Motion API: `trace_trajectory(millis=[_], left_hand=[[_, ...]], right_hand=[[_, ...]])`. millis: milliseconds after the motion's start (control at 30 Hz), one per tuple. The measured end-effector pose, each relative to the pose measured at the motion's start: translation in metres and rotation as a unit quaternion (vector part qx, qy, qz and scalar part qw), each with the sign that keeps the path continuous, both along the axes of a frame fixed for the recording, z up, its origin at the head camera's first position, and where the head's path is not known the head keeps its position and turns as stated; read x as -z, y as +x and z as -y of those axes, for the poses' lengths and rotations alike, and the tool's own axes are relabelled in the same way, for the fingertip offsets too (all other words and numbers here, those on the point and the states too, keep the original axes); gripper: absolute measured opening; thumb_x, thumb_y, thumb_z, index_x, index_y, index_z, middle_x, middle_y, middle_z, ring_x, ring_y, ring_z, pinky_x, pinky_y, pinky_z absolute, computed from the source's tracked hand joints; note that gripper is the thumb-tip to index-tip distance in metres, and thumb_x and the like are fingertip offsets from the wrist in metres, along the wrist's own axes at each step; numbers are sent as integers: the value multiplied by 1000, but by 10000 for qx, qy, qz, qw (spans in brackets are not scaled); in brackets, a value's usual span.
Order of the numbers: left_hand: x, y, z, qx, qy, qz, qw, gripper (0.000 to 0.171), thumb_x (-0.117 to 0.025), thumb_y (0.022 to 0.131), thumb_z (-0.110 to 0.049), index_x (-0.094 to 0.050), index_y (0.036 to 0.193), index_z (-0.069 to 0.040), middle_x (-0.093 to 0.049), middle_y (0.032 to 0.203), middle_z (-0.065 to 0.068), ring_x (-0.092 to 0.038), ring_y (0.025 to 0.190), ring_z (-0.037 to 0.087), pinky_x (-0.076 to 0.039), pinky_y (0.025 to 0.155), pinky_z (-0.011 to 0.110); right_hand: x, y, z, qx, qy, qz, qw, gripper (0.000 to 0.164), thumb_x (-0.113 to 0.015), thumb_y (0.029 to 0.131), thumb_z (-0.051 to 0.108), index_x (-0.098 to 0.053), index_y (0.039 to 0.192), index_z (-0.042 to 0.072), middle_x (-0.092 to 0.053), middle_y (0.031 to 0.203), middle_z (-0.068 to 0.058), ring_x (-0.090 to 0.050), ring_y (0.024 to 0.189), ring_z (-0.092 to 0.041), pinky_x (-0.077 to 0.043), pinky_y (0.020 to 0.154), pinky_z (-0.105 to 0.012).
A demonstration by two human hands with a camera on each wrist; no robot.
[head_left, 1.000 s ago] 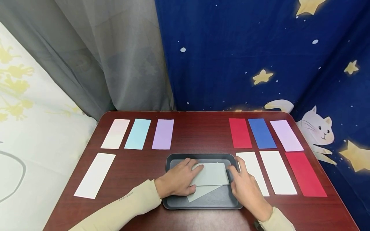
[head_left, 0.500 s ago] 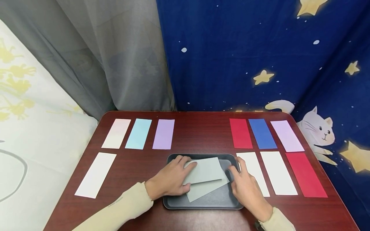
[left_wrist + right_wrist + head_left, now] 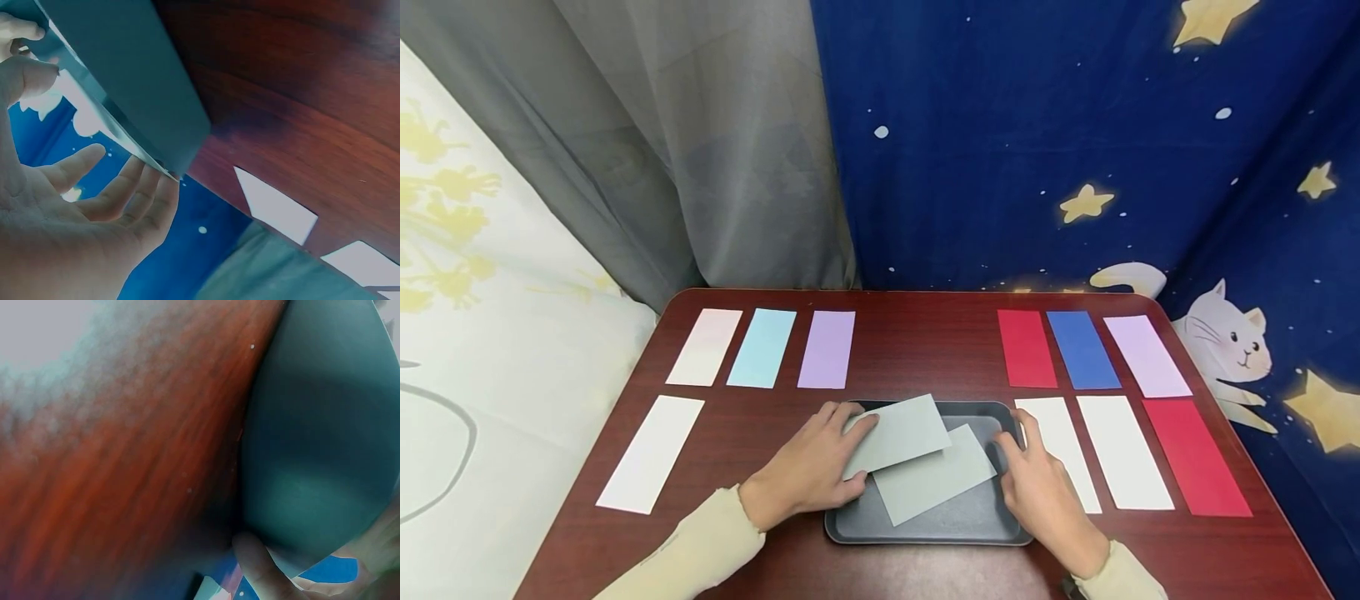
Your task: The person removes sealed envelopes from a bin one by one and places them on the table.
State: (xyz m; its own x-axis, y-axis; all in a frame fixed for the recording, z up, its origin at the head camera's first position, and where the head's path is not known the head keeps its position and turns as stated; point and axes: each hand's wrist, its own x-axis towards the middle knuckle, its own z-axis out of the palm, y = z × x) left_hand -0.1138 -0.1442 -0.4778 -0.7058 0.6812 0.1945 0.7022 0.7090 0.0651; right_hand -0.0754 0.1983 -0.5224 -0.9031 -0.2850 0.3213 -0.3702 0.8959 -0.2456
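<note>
My left hand (image 3: 808, 458) pinches the left end of a pale grey-green paper card (image 3: 898, 433), which slants up over the left side of a dark grey tray (image 3: 951, 535). Another pale grey-green card (image 3: 936, 483) lies askew on the tray floor, partly covered by the held one. At the tray's right wall, my right hand (image 3: 1048, 492) grips the rim between thumb and fingers. In the right wrist view a finger (image 3: 262, 569) touches the tray's outer wall (image 3: 319, 437). The left wrist view shows the left fingers (image 3: 159, 206) at the edge of the held card.
On the left of the reddish-brown table (image 3: 925, 350) lie pinkish-white, light blue (image 3: 762, 348), purple (image 3: 826, 350) and white (image 3: 651, 454) cards. Red (image 3: 1027, 348), blue (image 3: 1082, 350), lilac (image 3: 1147, 356) and white cards lie on the right. Curtains (image 3: 970, 167) hang behind the table.
My left hand has moved left with the upper card, which has turned and slid off more of the lower card. The right hand stays at the tray's right rim.
</note>
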Motion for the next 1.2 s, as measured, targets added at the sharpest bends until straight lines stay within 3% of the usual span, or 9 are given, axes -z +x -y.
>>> trace_trajectory(millis=[400, 667, 1033, 1200], left_hand=[[2, 9, 36, -606, 607, -43, 9963, 70, -66, 77, -38, -53, 139, -7, -52, 129, 14, -48, 111, 29, -42, 92, 43], [11, 19, 56, -937, 805, -103, 9923, 69, -65, 76, -37, -55, 136, -6, -49, 129, 15, -48, 107, 31, -41, 90, 44], [25, 37, 82, -1741, 990, 50, 9797, 69, -69, 77, -37, -56, 135, -4, -49, 123, 11, -48, 102, 29, -42, 85, 43], [29, 49, 92, -2097, 1001, -53, 9726, 68, -70, 76, -39, -57, 132, -4, -50, 118, 13, -48, 98, 31, -43, 81, 45]], right_hand=[[0, 1, 0, 12, -34, 47, 10000, 49, -65, 70, -3, -62, 118, 8, -35, 144, -20, -31, 43, -5, -30, 39, -19], [-1, 1, 0, -16, -24, -1, 10000, 50, -66, 70, -4, -63, 118, 8, -36, 143, -21, -30, 43, -4, -29, 39, -18], [-1, 1, 0, -12, -40, 8, 10000, 50, -66, 69, -4, -63, 118, 8, -36, 143, -21, -30, 43, -4, -29, 39, -17], [-1, 1, 0, -15, -60, 17, 10000, 49, -65, 70, -4, -63, 117, 7, -36, 143, -20, -30, 43, -3, -29, 39, -17]])
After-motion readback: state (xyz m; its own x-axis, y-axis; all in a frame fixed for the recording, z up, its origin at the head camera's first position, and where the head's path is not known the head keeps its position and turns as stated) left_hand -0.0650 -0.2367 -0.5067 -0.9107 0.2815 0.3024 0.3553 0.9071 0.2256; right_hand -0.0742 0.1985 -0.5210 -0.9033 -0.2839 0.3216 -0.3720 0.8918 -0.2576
